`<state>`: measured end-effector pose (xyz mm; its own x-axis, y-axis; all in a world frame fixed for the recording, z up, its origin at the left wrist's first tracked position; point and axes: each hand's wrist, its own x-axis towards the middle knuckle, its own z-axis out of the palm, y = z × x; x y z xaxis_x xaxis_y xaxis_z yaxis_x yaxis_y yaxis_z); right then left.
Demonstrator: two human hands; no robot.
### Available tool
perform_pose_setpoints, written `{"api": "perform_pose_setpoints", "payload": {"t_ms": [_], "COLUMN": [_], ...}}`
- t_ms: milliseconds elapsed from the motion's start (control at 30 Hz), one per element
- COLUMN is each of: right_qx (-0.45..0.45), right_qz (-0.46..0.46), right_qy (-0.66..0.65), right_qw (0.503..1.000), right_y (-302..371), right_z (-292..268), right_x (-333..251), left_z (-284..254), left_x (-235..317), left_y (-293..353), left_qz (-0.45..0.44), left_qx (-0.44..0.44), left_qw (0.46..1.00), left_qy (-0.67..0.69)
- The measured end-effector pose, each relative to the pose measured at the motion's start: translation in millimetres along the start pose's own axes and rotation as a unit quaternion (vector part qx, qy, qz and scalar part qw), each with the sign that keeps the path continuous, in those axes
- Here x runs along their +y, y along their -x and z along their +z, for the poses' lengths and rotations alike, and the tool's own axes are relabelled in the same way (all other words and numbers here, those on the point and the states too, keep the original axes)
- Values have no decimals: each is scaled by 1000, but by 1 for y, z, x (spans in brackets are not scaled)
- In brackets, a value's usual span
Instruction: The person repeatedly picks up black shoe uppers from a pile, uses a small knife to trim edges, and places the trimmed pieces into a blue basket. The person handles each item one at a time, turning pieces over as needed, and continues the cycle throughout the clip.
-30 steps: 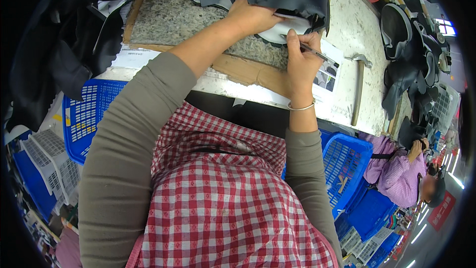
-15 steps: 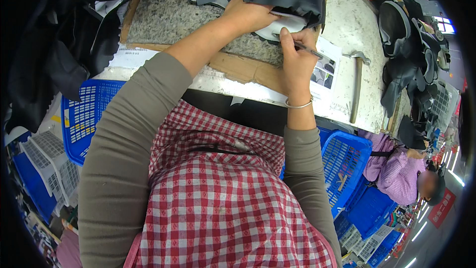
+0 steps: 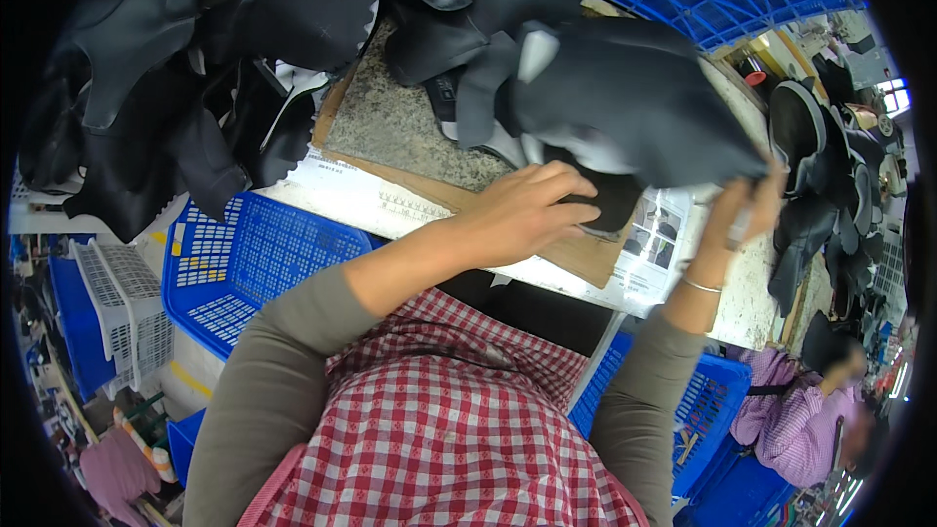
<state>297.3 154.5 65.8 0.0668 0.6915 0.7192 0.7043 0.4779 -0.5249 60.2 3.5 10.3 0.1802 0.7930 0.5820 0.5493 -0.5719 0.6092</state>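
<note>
The right hand [image 3: 744, 210] has its grip clamped on a smooth black leather-like sheet [image 3: 625, 88]; for the left hand [image 3: 535, 213] near it, one cannot tell the grip.

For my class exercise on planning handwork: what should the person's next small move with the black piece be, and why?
Probably ease the right end of the black piece flatter: the right hand, blurred, is at that end, which extends past the stone slab. The piece looks bunched, and the left hand, near its lower edge, could steady it.
</note>
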Motion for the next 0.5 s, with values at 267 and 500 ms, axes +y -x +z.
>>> {"api": "perform_pose_setpoints", "payload": {"t_ms": [267, 500], "right_qx": [52, -52], "right_qz": [-161, -41], "right_qy": [110, -39], "right_qw": [979, 997], "right_y": [-66, 68], "right_z": [-69, -25], "right_x": [105, 22], "left_z": [-126, -158], "left_x": [-72, -126], "left_y": [-11, -173], "left_qz": [-106, -198], "left_qx": [217, 20], "left_qw": [945, 873], "left_qy": [-221, -446]}}
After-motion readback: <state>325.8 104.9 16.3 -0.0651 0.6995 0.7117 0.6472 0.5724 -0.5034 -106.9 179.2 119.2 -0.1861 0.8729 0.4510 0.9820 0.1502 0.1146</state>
